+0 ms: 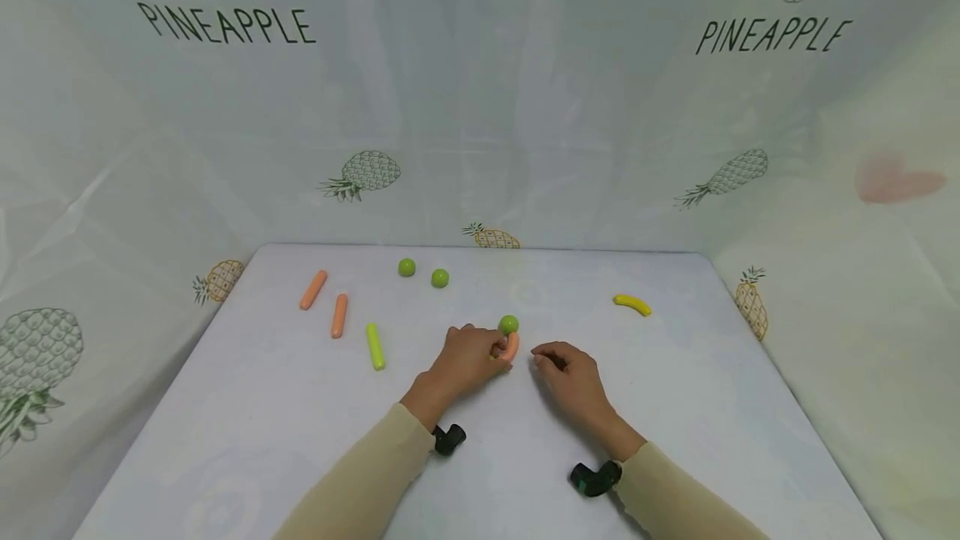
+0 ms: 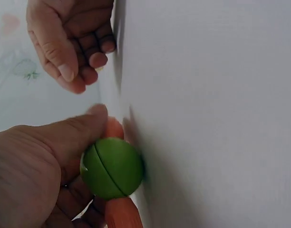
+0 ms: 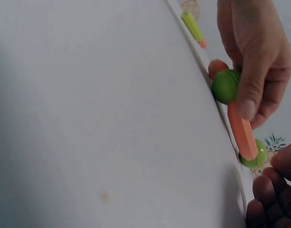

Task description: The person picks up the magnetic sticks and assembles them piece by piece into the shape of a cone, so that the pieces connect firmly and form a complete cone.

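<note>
Near the table's middle, my left hand [image 1: 471,359] pinches a short orange stick [image 3: 241,130] between thumb and fingers. Beside the thumb, a seamed green ball [image 2: 112,168] sits against the held stick, and another orange piece [image 3: 217,69] shows on its other side. Past the stick's far end lies a second green ball [image 1: 508,324], overlapping it in the right wrist view. My right hand [image 1: 573,377] hovers just to the right, fingers loosely curled and holding nothing. Part of the held stick is hidden behind the left fingers.
Two orange sticks [image 1: 313,290] and a yellow-green stick [image 1: 375,347] lie at the left of the white table [image 1: 675,407]. Two more green balls [image 1: 407,267] are near the back edge. A curved yellow piece [image 1: 632,305] lies at the right. Pineapple-print cloth [image 1: 480,107] hangs around the table.
</note>
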The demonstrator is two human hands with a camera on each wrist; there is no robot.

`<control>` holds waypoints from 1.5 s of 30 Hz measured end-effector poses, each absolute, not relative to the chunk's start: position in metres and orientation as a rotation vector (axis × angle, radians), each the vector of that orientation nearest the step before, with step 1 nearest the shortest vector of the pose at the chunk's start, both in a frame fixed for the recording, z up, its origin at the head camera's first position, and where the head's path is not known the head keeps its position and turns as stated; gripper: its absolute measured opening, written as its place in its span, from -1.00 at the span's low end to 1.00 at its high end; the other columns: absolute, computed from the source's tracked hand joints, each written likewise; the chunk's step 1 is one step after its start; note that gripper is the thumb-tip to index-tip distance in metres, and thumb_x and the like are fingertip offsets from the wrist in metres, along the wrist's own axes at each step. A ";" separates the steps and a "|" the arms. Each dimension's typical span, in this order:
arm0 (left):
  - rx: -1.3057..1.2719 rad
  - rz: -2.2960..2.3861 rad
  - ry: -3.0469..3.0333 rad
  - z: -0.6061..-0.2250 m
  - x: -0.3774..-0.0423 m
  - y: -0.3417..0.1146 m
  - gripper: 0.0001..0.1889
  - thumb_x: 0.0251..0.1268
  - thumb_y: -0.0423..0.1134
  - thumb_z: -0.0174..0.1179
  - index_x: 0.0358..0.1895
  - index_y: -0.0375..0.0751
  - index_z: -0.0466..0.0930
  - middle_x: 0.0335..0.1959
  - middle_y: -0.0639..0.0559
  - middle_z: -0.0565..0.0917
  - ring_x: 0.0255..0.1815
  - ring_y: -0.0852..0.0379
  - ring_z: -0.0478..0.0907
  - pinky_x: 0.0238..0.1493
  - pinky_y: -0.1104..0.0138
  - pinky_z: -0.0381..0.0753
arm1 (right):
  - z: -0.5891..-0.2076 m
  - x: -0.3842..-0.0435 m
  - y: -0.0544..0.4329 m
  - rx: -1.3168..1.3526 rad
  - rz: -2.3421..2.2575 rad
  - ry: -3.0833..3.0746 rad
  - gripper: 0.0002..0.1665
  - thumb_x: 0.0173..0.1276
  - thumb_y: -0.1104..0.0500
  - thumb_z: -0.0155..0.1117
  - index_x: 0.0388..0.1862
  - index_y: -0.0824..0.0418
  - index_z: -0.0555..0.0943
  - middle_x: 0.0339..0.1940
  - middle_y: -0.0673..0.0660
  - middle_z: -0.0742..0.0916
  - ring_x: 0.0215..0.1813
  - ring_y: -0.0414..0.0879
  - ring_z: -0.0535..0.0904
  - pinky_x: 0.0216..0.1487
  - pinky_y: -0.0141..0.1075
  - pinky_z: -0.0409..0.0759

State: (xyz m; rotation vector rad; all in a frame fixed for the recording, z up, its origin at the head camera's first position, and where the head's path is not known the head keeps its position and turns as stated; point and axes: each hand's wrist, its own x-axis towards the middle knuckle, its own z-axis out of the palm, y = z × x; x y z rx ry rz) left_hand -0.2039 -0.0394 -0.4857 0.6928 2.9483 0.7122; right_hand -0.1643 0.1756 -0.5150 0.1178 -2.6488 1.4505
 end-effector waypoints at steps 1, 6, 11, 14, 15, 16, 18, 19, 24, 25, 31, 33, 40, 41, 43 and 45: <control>0.705 0.705 2.947 -0.485 -0.204 -0.041 -0.88 0.37 -0.01 0.43 -0.20 0.08 0.78 -0.35 0.26 0.73 -0.27 0.17 0.46 -0.08 0.18 0.31 | -0.515 -0.165 0.177 0.112 1.446 -2.650 -0.85 0.50 0.23 0.37 -0.05 0.07 0.81 -0.12 -0.01 0.81 -0.12 -0.16 0.63 -0.05 -0.31 0.59; 0.776 0.635 2.940 -0.481 -0.204 -0.052 -0.90 0.41 -0.11 0.38 -0.22 0.15 0.88 -0.33 0.24 0.78 -0.19 0.02 0.48 -0.11 0.11 0.33 | -0.512 -0.165 0.180 0.092 1.426 -2.669 -0.85 0.52 0.23 0.35 -0.04 0.09 0.81 -0.15 0.01 0.81 -0.17 -0.15 0.60 -0.09 -0.32 0.56; 0.771 0.512 2.947 -0.472 -0.202 -0.068 -0.88 0.37 -0.25 0.42 -0.25 0.10 0.90 -0.17 0.21 0.81 0.03 -0.07 0.52 -0.12 0.10 0.37 | -0.511 -0.165 0.180 0.097 1.436 -2.677 -0.84 0.54 0.21 0.33 -0.02 0.13 0.80 -0.16 0.02 0.81 -0.18 -0.14 0.59 -0.11 -0.32 0.56; 0.748 0.514 2.947 -0.469 -0.199 -0.073 -0.80 0.32 -0.38 0.39 -0.20 0.06 0.88 -0.02 0.15 0.78 0.13 -0.10 0.50 -0.04 0.06 0.41 | -0.511 -0.165 0.180 0.083 1.433 -2.677 -0.85 0.54 0.21 0.33 -0.03 0.12 0.80 -0.19 0.02 0.80 -0.20 -0.14 0.58 -0.13 -0.32 0.55; 0.739 0.547 2.945 -0.469 -0.198 -0.073 -0.86 0.36 -0.31 0.39 -0.19 0.06 0.87 0.02 0.12 0.77 0.22 -0.13 0.49 -0.01 0.02 0.42 | -0.512 -0.165 0.180 0.078 1.433 -2.673 -0.85 0.53 0.21 0.34 -0.04 0.11 0.80 -0.20 0.01 0.80 -0.20 -0.14 0.58 -0.13 -0.32 0.55; 0.727 0.601 2.936 -0.470 -0.197 -0.072 -0.91 0.38 -0.24 0.40 -0.18 0.04 0.87 0.05 0.08 0.76 0.31 -0.17 0.46 0.05 -0.04 0.43 | -0.512 -0.165 0.180 0.073 1.430 -2.671 -0.85 0.53 0.21 0.34 -0.04 0.11 0.80 -0.22 0.01 0.80 -0.21 -0.14 0.58 -0.14 -0.32 0.54; 0.690 0.703 2.927 -0.475 -0.195 -0.068 -0.88 0.38 -0.08 0.42 -0.15 0.03 0.86 0.11 0.04 0.72 0.44 -0.23 0.38 0.14 -0.12 0.41 | -0.512 -0.165 0.181 0.073 1.438 -2.661 -0.86 0.53 0.22 0.34 -0.05 0.11 0.81 -0.23 0.01 0.80 -0.22 -0.14 0.58 -0.15 -0.33 0.54; 0.664 0.760 2.924 -0.478 -0.194 -0.066 -0.82 0.35 0.00 0.45 -0.14 0.04 0.85 0.12 0.02 0.71 0.48 -0.25 0.34 0.17 -0.16 0.39 | -0.513 -0.165 0.181 0.079 1.443 -2.656 -0.86 0.53 0.22 0.34 -0.05 0.12 0.81 -0.23 0.02 0.80 -0.22 -0.13 0.58 -0.15 -0.33 0.55; 0.552 0.833 2.989 -0.494 -0.192 -0.058 -0.75 0.22 0.11 0.54 -0.15 0.12 0.84 0.14 0.06 0.70 0.42 -0.22 0.38 0.21 -0.17 0.34 | -0.513 -0.166 0.181 0.102 1.452 -2.655 -0.85 0.53 0.22 0.34 -0.04 0.14 0.81 -0.20 0.02 0.80 -0.20 -0.14 0.59 -0.14 -0.34 0.56; 0.545 0.834 3.000 -0.496 -0.193 -0.058 -0.76 0.21 0.10 0.55 -0.17 0.13 0.85 0.14 0.07 0.70 0.40 -0.21 0.39 0.21 -0.16 0.35 | -0.512 -0.166 0.182 0.101 1.446 -2.661 -0.85 0.53 0.22 0.34 -0.04 0.14 0.81 -0.20 0.02 0.80 -0.20 -0.14 0.59 -0.14 -0.34 0.56; 0.580 0.903 3.011 -0.498 -0.192 -0.058 -0.82 0.21 0.04 0.56 -0.27 0.09 0.87 0.05 0.09 0.73 0.37 -0.16 0.41 0.18 -0.14 0.33 | -0.510 -0.169 0.189 0.067 1.459 -2.669 -0.84 0.55 0.20 0.32 -0.02 0.12 0.80 -0.22 0.03 0.80 -0.19 -0.12 0.59 -0.14 -0.33 0.55; 0.594 0.931 3.009 -0.497 -0.192 -0.059 -0.84 0.21 0.03 0.57 -0.29 0.09 0.87 0.04 0.10 0.74 0.38 -0.15 0.40 0.18 -0.14 0.32 | -0.507 -0.172 0.195 0.051 1.472 -2.663 -0.82 0.57 0.19 0.31 0.00 0.14 0.80 -0.21 0.06 0.80 -0.19 -0.11 0.59 -0.14 -0.33 0.54; 0.615 0.961 3.015 -0.498 -0.192 -0.060 -0.85 0.19 0.00 0.58 -0.30 0.07 0.87 -0.01 0.10 0.75 0.36 -0.13 0.43 0.17 -0.15 0.32 | -0.492 -0.192 0.236 -0.065 1.414 -2.629 -0.69 0.63 0.11 0.23 0.18 0.22 0.73 -0.02 0.18 0.80 -0.07 -0.08 0.59 -0.14 -0.40 0.53; 0.614 0.960 3.015 -0.498 -0.192 -0.060 -0.85 0.19 0.00 0.58 -0.30 0.07 0.87 -0.01 0.10 0.75 0.36 -0.13 0.43 0.18 -0.15 0.31 | -0.490 -0.196 0.243 -0.083 1.399 -2.618 -0.66 0.64 0.09 0.21 0.21 0.22 0.72 0.03 0.19 0.80 -0.02 -0.08 0.59 -0.11 -0.42 0.53; 0.611 0.955 3.013 -0.499 -0.192 -0.060 -0.85 0.20 0.01 0.58 -0.29 0.08 0.88 -0.01 0.10 0.75 0.36 -0.13 0.43 0.19 -0.15 0.32 | -0.486 -0.203 0.259 -0.113 1.369 -2.601 -0.61 0.65 0.06 0.19 0.29 0.22 0.68 0.14 0.21 0.77 0.08 -0.06 0.59 -0.08 -0.46 0.50; 0.616 0.953 3.012 -0.499 -0.192 -0.060 -0.86 0.20 0.01 0.58 -0.30 0.09 0.88 -0.01 0.10 0.75 0.36 -0.13 0.43 0.18 -0.15 0.32 | -0.483 -0.210 0.273 -0.135 1.348 -2.584 -0.57 0.66 0.05 0.17 0.35 0.21 0.64 0.22 0.23 0.74 0.16 -0.02 0.58 -0.07 -0.49 0.48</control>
